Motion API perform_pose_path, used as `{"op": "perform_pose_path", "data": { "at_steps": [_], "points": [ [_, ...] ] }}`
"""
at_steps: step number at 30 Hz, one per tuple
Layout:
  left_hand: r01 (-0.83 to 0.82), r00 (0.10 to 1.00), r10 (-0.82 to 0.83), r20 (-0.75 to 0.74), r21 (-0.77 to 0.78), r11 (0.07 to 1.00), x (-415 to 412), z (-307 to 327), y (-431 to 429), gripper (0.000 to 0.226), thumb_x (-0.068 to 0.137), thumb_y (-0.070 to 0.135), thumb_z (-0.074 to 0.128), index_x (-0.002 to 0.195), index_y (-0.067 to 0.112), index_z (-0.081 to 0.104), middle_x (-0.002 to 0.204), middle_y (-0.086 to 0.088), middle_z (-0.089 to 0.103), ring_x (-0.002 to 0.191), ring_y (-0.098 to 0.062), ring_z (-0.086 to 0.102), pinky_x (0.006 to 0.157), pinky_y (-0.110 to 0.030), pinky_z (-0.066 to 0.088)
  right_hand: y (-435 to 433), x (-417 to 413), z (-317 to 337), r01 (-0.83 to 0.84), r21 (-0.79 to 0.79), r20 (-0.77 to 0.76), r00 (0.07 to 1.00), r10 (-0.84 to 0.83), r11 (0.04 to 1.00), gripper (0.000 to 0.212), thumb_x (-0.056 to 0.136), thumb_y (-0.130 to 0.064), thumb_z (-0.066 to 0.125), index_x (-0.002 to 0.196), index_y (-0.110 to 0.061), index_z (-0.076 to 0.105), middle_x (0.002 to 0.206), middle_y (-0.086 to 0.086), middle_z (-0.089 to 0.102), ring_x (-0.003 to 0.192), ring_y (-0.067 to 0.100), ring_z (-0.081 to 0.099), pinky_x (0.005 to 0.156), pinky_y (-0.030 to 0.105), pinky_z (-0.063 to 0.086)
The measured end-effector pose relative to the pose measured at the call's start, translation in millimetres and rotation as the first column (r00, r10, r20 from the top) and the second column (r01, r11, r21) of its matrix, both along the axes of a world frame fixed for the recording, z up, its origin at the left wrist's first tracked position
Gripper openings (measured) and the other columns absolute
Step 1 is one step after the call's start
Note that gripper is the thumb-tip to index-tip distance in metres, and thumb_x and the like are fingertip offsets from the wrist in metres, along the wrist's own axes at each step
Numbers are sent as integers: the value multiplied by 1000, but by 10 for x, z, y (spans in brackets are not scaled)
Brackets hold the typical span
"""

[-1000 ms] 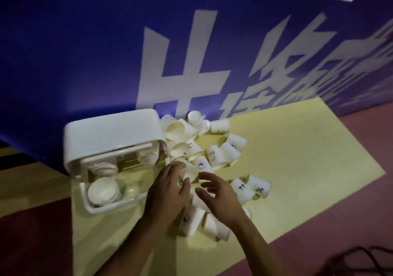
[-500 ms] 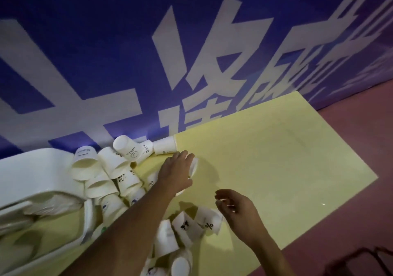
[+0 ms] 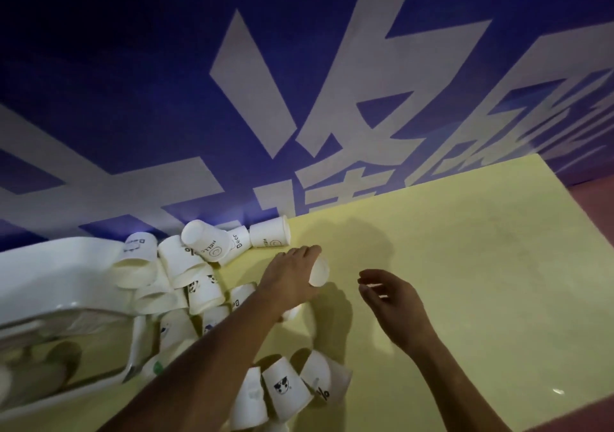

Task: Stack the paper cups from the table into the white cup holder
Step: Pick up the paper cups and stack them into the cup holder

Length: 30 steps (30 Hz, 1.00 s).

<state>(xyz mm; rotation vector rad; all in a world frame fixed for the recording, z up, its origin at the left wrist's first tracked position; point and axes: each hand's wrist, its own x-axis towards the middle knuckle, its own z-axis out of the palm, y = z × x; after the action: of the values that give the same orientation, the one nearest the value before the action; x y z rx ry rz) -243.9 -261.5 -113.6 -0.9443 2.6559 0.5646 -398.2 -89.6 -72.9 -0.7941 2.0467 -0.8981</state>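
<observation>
My left hand (image 3: 289, 275) grips a cup (image 3: 319, 271) for stacking; right hand (image 3: 393, 302), at its three o'clock, hovers loosely curled, seemingly empty.

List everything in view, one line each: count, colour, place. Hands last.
loose paper cups: too jumbled to count, white with small dark prints; heaped beside the holder, a few against the wall, a cluster near the bottom edge
held cup: one, white, in the left hand, above the table
cup holder: one, white, at the table's left end
table: one, pale yellow, against the wall
wall banner: one, blue with large white characters, behind the table
floor: reddish, right of the table
left hand: one, grips the held cup
right hand: one, holds nothing, fingers loosely curled, right of the held cup
</observation>
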Motion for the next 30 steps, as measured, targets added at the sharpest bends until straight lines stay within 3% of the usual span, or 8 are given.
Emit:
{"op": "perform_pose_path", "data": {
  "at_steps": [2, 6, 9, 11, 17, 21, 25, 30],
  "points": [
    [-230, 947, 256, -191, 152, 961, 135, 119, 58, 77, 83, 54, 76, 145, 32, 38, 137, 6, 59, 119, -20, 58, 97, -35, 49, -298, -46, -27, -6, -33, -30, 1000, 5, 999, 22, 95, -24, 71, 117, -24, 71, 108, -11, 75, 86, 3, 71, 78, 29, 60],
    [-519, 639, 684, -351, 460, 720, 554, 358, 195, 77, 80, 50, 82, 144, 35, 41, 140, 13, 54, 126, -12, 50, 100, -34, 47, -965, 33, -126, -156, -7, -95, 983, 154, 988, 49, 92, -29, 75, 138, -21, 59, 132, -4, 63, 98, 11, 66, 74, 13, 49],
    [-570, 527, 740, -417, 472, 672, 910, 460, 256, 71, 83, 59, 70, 145, 35, 43, 144, 13, 52, 131, -12, 51, 105, -36, 48, -1432, 182, -287, -375, 42, -183, 908, 376, 926, 79, 83, -26, 83, 151, -26, 42, 149, 0, 47, 124, 22, 55, 98, 38, 54],
    [-608, 465, 774, -430, 480, 632, 1100, 494, 271, 72, 82, 62, 68, 145, 35, 44, 144, 14, 53, 132, -10, 51, 106, -35, 48, -1692, 286, -448, -502, 99, -308, 806, 506, 859, 94, 75, -30, 88, 151, -34, 34, 153, 3, 40, 133, 27, 48, 102, 51, 53],
    [-671, 367, 831, -419, 499, 548, 1546, 522, 311, 74, 76, 49, 84, 139, 42, 47, 137, 20, 58, 128, -4, 54, 102, -31, 50, -1981, 510, -834, -520, 311, -537, 595, 598, 796, 89, 71, -40, 87, 144, -32, 36, 150, 6, 33, 135, 30, 42, 100, 51, 52],
    [-668, 339, 841, -422, 522, 531, 1804, 627, 408, 71, 74, 60, 76, 137, 46, 45, 136, 24, 55, 127, 7, 48, 101, -25, 46, -1856, 510, -909, -508, 199, -434, 721, 541, 838, 77, 77, -30, 83, 141, -20, 42, 141, 8, 51, 121, 32, 55, 93, 49, 55],
    [-674, 349, 810, -471, 475, 566, 2120, 762, 483, 69, 78, 50, 81, 137, 40, 47, 132, 19, 58, 124, -6, 55, 98, -36, 53, -1534, 510, -660, -363, 14, -354, 870, 344, 932, 76, 76, -26, 87, 138, -12, 46, 127, 11, 55, 107, 30, 61, 82, 46, 60],
    [-644, 278, 792, -544, 507, 573, 2579, 959, 532, 69, 68, 47, 82, 130, 41, 51, 123, 34, 57, 115, 7, 56, 87, -13, 48, -1095, 817, 53, -238, -173, -335, 927, 170, 956, 91, 66, -40, 95, 140, -15, 48, 130, 1, 54, 108, 19, 57, 86, 40, 56]
  ]
}}
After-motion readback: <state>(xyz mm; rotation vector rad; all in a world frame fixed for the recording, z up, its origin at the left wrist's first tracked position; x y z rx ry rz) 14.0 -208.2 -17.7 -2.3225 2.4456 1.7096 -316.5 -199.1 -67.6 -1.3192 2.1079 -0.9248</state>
